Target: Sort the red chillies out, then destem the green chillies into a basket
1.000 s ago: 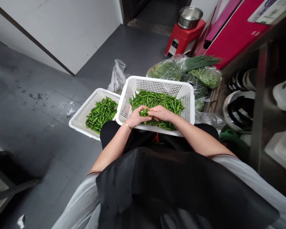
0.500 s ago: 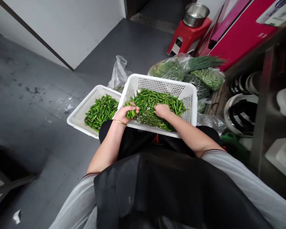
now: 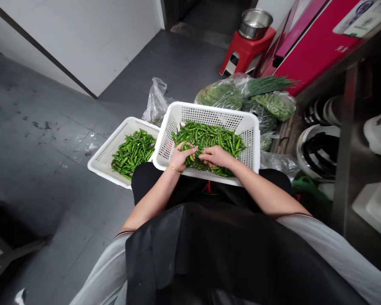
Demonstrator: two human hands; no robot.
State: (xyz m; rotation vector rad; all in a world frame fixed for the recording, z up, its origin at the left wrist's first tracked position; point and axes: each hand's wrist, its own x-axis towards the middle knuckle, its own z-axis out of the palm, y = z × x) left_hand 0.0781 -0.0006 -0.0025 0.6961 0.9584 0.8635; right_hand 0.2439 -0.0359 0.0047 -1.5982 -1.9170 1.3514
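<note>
A white plastic basket (image 3: pixel 206 109) with perforated sides rests on my lap, holding a heap of green chili peppers (image 3: pixel 217 134). Over its near left part, my left hand (image 3: pixel 179 157) is closed around several green chilies. My right hand (image 3: pixel 217 156) meets it there, its fingers pinched close to the left fingertips; whatever is in the pinch is too small to make out. Thin green stems lie below the hands at the near side of the basket. To the left stands a second white basket (image 3: pixel 98 159), with more green chilies (image 3: pixel 135 152) in it.
Bagged greens (image 3: pixel 222 96) and long green stalks (image 3: pixel 269 86) lie beyond the basket. A clear plastic bag (image 3: pixel 156 99) is on the floor. Further back, a red stool (image 3: pixel 246 51) carries a metal pot (image 3: pixel 255 24). Metal shelving (image 3: pixel 347 148) with containers runs along the right.
My left hand has moved right, from the basket's left side towards its middle, with the chilies in it. My right hand has come slightly down, and both hands now meet.
</note>
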